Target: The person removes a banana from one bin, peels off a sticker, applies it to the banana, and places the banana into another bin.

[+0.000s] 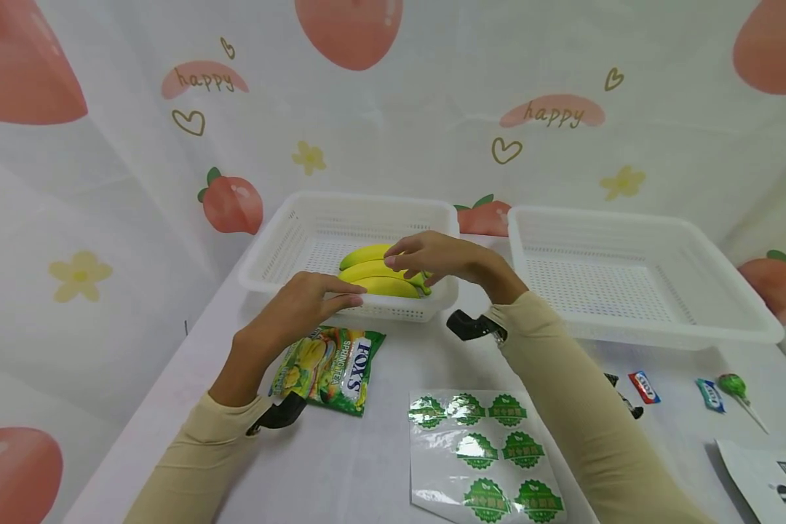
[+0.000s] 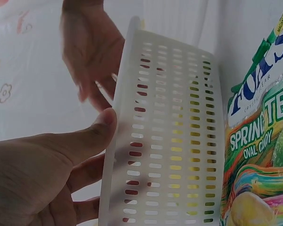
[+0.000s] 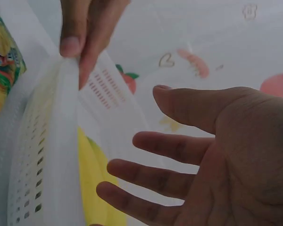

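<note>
Bananas (image 1: 375, 272) are contained in the left basket (image 1: 399, 311), laid side by side close to its near wall and toward its right end. The near rim of this white, slotted basket is pinched between the thumb and fingers of the left hand (image 1: 308, 298). Just above the bananas, the right hand (image 1: 442, 253) is held loose, its fingers spread and nothing grasped; whether a banana is brushed by a fingertip cannot be told. On the table (image 1: 340, 466), in front of the left basket, a green candy bag (image 1: 330, 367) marked FOX'S is partly covered by the left wrist. To the right of the bag, a sheet of green stickers (image 1: 432, 451) is laid flat, near the right sleeve (image 1: 563, 393). A larger right basket (image 1: 629, 218) is placed beside the first, with a gap between them. In front of it are seen a red sweet (image 1: 645, 387), a blue sweet (image 1: 710, 395) and a green-headed lollipop (image 1: 732, 386). Behind everything, a fruit-printed cloth (image 1: 399, 109) is hung.
</note>
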{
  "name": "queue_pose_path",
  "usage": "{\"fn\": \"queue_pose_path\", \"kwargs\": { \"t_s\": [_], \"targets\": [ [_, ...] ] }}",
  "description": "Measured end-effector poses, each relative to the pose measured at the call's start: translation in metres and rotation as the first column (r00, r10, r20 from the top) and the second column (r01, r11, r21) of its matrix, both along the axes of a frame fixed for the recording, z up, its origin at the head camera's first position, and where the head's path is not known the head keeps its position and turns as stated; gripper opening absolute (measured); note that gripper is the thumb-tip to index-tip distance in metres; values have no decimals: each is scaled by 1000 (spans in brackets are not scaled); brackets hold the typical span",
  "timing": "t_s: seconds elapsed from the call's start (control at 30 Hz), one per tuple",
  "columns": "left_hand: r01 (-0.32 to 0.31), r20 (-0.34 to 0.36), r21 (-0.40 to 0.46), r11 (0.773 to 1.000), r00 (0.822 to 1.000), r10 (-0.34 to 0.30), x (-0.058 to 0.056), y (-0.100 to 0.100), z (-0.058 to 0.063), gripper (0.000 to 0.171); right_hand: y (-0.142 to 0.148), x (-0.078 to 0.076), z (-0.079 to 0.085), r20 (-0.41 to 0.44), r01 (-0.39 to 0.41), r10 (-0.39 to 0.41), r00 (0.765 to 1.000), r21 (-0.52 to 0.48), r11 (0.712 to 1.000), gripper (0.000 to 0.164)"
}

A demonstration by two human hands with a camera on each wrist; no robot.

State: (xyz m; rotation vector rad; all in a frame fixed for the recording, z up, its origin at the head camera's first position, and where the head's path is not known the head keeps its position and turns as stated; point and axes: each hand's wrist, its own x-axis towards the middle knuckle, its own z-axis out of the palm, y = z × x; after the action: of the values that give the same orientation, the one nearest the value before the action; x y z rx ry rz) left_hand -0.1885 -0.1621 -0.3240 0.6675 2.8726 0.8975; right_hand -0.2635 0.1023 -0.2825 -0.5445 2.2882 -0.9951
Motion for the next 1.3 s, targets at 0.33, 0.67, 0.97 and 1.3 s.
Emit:
{"fn": "queue_pose_path", "kwargs": {
  "t_s": [0.33,0.67,0.97,1.3],
  "targets": [
    [-1,-4,-2,1000,1000,1,0,0,1,39,-18,-28,-14,198,98,-102,975,33,995,60],
    [-6,14,7,1000,1000,6,-1,-1,0,40,-28,-33,-25,227,142,-155,961,74,987,49],
    [18,-13,13,1000,1000,-18,-1,-1,0,37,-29,-32,-30,214,105,-129,968,123,987,52],
    [13,-1,30,999,1000,-13,-1,-1,-1,38,-33,-30,-30,182,117,-147,972,164,979,51]
  ]
}}
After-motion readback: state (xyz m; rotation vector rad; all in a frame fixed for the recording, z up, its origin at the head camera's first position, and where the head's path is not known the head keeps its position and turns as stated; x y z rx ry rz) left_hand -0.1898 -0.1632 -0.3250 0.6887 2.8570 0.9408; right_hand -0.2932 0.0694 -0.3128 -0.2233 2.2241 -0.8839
